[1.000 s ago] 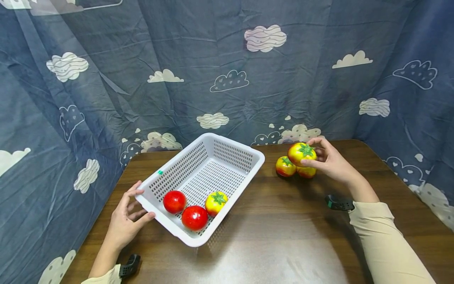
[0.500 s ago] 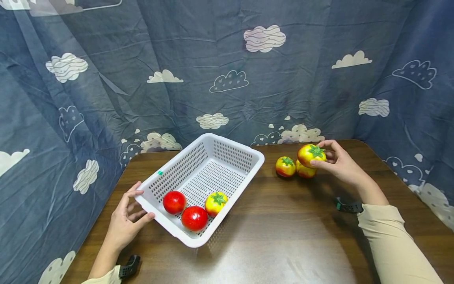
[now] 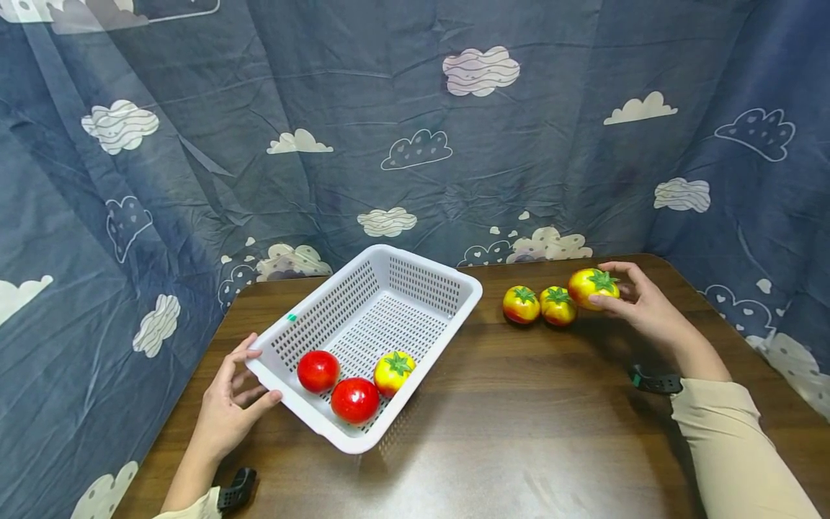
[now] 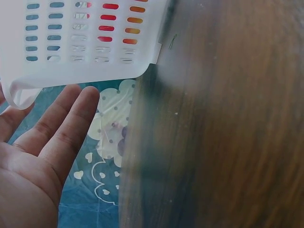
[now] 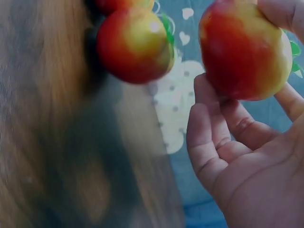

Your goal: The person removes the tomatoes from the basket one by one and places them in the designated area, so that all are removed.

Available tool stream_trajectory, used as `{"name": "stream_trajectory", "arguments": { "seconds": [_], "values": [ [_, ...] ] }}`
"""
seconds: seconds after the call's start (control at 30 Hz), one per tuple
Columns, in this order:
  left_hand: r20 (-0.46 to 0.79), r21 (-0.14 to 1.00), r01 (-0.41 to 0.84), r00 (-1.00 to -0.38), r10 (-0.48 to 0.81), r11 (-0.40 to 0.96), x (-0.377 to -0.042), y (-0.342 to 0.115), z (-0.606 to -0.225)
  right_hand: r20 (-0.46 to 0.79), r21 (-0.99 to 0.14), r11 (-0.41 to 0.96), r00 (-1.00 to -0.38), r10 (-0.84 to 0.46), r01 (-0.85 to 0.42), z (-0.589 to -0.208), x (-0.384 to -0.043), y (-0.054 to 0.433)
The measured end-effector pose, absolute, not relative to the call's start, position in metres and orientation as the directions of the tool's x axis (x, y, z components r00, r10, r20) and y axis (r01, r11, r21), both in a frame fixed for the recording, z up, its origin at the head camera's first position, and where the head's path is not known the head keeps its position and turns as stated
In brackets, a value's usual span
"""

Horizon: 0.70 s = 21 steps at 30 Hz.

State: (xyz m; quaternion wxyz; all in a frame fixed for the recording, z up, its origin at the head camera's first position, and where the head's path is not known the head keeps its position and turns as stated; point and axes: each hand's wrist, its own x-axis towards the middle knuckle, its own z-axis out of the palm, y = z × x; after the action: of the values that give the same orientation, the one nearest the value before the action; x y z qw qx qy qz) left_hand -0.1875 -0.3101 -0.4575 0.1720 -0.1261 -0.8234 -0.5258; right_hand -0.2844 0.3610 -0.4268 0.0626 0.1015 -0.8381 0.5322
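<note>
A yellow-and-red toy tomato (image 3: 593, 288) with a green leafy top is pinched between thumb and fingers of my right hand (image 3: 648, 306). It is held just right of two similar tomatoes (image 3: 521, 305) on the table. In the right wrist view the held tomato (image 5: 244, 50) shows its red and yellow side. At the left, my left hand (image 3: 227, 404) grips the near-left rim of a white perforated basket (image 3: 463, 288) with thumb and index finger. In the left wrist view two fingers (image 4: 71, 121) stretch out below the basket wall (image 4: 90, 66). Two red tomatoes (image 3: 355, 401) and one yellow tomato (image 3: 394, 373) lie inside the basket's near end.
Brown wooden table (image 3: 519, 432) lies under everything. A dark blue curtain (image 3: 415, 86) with cloud prints hangs along its back and sides. Black straps with small devices (image 3: 237, 489) sit at both wrists.
My right hand has moved right with the tomato, from above the two table tomatoes to beside them, uncovering the right one. My left hand and the basket stay put.
</note>
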Motion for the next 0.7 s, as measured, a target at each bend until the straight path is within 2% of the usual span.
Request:
{"name": "stream_trajectory", "arguments": {
  "seconds": [0.2,0.43,0.7],
  "values": [
    [0.418,0.821,0.391,-0.908,0.029,0.416,-0.187,-0.310,-0.458,0.154,-0.855,0.490,-0.986,-0.069,-0.168,-0.438,-0.285,0.377],
    [0.415,0.822,0.388,-0.909,0.027,0.416,-0.187,-0.310,-0.457,0.089,-0.765,0.640,-0.996,-0.005,-0.072,-0.446,-0.281,0.386],
    [0.412,0.825,0.384,-0.911,0.023,0.416,-0.186,-0.309,-0.457,0.004,-0.755,0.656,-1.000,-0.011,-0.010,-0.449,-0.284,0.388]
  ]
}}
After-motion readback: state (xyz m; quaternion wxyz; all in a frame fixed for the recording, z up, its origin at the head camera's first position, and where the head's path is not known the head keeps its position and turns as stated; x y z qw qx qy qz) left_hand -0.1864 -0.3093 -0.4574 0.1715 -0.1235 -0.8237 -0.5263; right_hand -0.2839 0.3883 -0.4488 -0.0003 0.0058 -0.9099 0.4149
